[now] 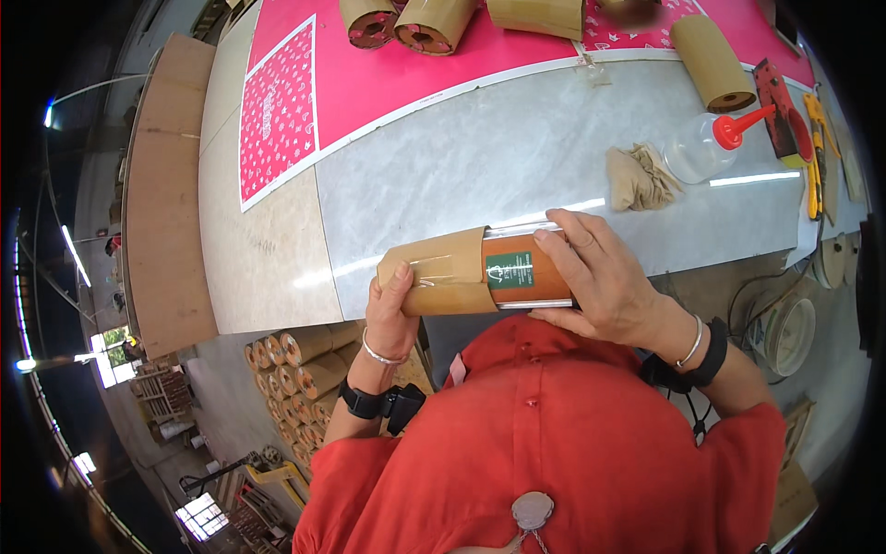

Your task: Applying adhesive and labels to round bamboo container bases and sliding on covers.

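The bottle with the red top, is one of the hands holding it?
No, the bottle rests on the grey table; the left hand and right hand hold the cardboard-wrapped roll.

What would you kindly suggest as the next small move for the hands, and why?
Perhaps ease the orange-brown piece deeper into the cardboard sleeve: the right hand holds its exposed end, while the left hand holds the sleeve.

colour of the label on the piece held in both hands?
The label is green with white print; it shows best in the head view.
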The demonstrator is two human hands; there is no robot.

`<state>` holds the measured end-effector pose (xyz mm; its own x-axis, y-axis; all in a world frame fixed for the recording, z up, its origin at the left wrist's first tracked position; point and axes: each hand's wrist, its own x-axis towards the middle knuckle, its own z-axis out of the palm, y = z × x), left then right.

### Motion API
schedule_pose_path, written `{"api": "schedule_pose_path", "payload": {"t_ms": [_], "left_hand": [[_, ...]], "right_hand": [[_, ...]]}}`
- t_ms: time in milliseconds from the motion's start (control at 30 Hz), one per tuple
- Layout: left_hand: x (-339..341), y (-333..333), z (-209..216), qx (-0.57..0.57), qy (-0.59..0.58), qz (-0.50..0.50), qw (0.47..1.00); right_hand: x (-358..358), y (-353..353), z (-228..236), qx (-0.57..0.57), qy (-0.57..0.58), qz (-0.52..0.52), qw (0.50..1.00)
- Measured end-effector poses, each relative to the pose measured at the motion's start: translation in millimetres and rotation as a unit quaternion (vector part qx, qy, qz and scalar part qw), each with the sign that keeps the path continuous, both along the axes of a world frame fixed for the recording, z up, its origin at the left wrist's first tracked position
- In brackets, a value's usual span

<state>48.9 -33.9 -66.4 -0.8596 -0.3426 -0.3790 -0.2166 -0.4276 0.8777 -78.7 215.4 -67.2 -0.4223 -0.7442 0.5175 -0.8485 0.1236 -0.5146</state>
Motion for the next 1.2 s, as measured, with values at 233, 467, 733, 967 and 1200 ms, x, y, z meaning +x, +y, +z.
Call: {"api": "schedule_pose_path", "payload": {"t_ms": [233, 467, 733, 967, 1200], "left_hand": [[-10.4, 4.5, -15.8, 0.06, 0.012, 0.026, 0.998], [-11.8, -19.2, -6.8, -0.021, -0.004, -0.05, 0.999], [-25.2, -24.0, 28.0, 0.011, -0.108, -0.013, 0.994], [-22.2, -10.7, 24.5, -0.066, -0.11, -0.01, 0.992], [-24.9, 0.4, 12.3, 0.005, -0.053, -0.017, 0.998]], "right_hand": [[-8.9, -0.3, 0.6, -0.005, -0.021, -0.02, 1.0], [-9.6, 3.1, -15.1, 0.009, -0.08, 0.007, 0.997], [3.3, -1.3, -18.2, 0.033, -0.131, -0.013, 0.991], [13.5, -9.0, -32.1, -0.012, -0.062, -0.007, 0.998], [-7.6, -3.7, -8.4, -0.043, -0.056, -0.011, 0.997]]}}
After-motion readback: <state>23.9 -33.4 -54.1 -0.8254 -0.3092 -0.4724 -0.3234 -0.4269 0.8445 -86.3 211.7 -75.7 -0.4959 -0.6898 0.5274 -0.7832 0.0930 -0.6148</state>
